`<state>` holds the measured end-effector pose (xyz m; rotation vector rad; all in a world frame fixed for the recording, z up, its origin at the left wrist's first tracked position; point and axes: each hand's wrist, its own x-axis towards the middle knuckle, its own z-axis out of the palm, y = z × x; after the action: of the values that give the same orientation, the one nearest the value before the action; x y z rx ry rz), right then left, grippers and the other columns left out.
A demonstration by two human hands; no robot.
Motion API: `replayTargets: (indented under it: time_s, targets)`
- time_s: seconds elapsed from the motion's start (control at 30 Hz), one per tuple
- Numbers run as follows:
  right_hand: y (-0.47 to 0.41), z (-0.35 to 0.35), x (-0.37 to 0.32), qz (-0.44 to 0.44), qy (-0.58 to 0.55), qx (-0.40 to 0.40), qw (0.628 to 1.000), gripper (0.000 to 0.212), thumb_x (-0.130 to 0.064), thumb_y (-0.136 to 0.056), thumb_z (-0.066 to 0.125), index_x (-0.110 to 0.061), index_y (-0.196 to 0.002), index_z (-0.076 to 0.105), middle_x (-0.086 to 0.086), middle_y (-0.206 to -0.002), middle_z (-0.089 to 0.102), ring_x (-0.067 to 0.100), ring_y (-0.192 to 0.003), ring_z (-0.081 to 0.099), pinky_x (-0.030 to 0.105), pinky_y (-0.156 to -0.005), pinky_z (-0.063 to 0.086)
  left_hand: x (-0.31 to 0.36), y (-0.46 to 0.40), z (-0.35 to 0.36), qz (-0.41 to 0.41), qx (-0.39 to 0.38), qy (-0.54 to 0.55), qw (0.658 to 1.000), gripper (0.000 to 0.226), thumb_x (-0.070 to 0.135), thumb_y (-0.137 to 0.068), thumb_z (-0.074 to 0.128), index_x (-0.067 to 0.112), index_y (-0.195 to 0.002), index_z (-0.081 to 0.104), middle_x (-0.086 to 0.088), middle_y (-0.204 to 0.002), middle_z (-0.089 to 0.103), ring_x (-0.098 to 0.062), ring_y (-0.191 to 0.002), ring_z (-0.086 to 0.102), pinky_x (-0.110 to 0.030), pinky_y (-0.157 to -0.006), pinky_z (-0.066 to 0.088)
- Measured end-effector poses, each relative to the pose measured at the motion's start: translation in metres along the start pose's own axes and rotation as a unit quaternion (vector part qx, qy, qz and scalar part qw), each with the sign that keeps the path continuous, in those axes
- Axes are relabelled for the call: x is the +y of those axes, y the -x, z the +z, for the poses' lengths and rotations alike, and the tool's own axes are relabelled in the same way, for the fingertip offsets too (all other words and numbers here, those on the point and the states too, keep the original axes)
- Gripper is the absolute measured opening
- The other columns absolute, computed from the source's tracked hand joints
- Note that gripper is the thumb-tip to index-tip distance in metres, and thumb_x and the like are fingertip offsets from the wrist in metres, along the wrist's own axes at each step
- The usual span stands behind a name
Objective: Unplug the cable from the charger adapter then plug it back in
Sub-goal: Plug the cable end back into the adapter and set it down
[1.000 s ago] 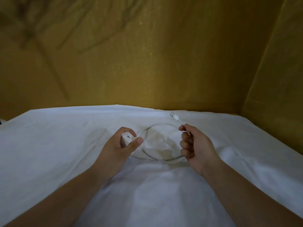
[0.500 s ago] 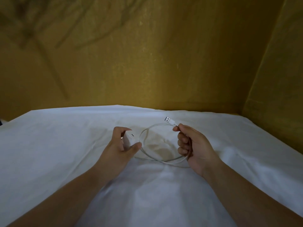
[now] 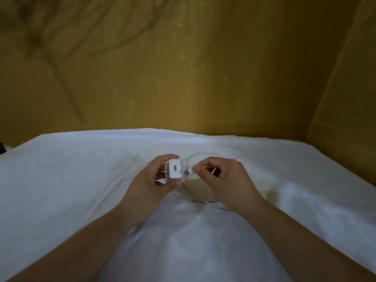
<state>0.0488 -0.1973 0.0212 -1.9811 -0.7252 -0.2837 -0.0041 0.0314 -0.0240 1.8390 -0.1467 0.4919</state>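
My left hand (image 3: 151,185) holds a small white charger adapter (image 3: 174,169) between thumb and fingers, its USB port facing right. My right hand (image 3: 223,178) pinches the white cable just behind its metal USB plug (image 3: 187,172), which points left at the port with a small gap between them. The rest of the white cable (image 3: 213,203) loops on the sheet behind and under my right hand. The plug is outside the port.
A white sheet (image 3: 81,180) covers the surface under my hands. Mustard-yellow walls (image 3: 183,78) rise close behind it and at the right. A dark object (image 3: 1,147) shows at the far left edge.
My right hand swung the USB plug from pointing up and away to pointing left, close to the adapter. My left hand lifted and turned the adapter so its port faces the plug.
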Motion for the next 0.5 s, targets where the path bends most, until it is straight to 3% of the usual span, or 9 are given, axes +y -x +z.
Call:
replayTargets:
  time_s: [0.07, 0.2, 0.33, 0.5]
  targets:
    - [0.002, 0.004, -0.008, -0.003, -0.007, -0.005, 1.0, 0.013, -0.035, -0.099, 0.076, -0.031, -0.09, 0.086, -0.018, -0.075, 0.078, 0.004, -0.063, 0.067, 0.013, -0.059, 0.045, 0.002, 0.0, 0.0, 0.012, -0.004, -0.005, 1.0, 0.056, 0.021, -0.088, 0.088, 0.058, -0.126, 0.071, 0.016, -0.122, 0.083, -0.01, -0.113, 0.078, -0.025, -0.088, 0.059]
    - [0.001, 0.009, -0.017, 0.026, -0.04, 0.01, 0.999, 0.017, -0.031, -0.099, 0.078, -0.024, -0.087, 0.086, -0.009, -0.074, 0.081, 0.002, -0.068, 0.072, 0.017, -0.068, 0.054, 0.002, -0.001, 0.002, 0.025, -0.008, 0.012, 1.0, 0.055, 0.021, -0.082, 0.09, 0.06, -0.118, 0.075, 0.017, -0.121, 0.082, -0.014, -0.107, 0.079, -0.025, -0.088, 0.062]
    - [-0.002, 0.012, -0.018, 0.077, -0.021, 0.011, 0.997, 0.023, -0.035, -0.099, 0.077, -0.022, -0.081, 0.085, -0.009, -0.066, 0.077, -0.001, -0.06, 0.067, 0.015, -0.063, 0.051, 0.0, 0.0, 0.001, 0.022, -0.005, 0.007, 1.0, 0.061, 0.011, -0.084, 0.098, 0.057, -0.118, 0.077, 0.019, -0.117, 0.083, -0.009, -0.092, 0.08, -0.021, -0.079, 0.063]
    - [-0.006, 0.013, -0.015, 0.105, -0.005, 0.003, 0.994, 0.029, -0.037, -0.097, 0.078, -0.028, -0.07, 0.081, -0.022, -0.052, 0.07, -0.005, -0.055, 0.066, 0.009, -0.057, 0.045, -0.003, -0.001, 0.001, 0.021, 0.015, -0.028, 0.999, 0.063, 0.016, -0.083, 0.099, 0.059, -0.121, 0.074, 0.024, -0.115, 0.081, -0.019, -0.096, 0.078, -0.024, -0.08, 0.064]
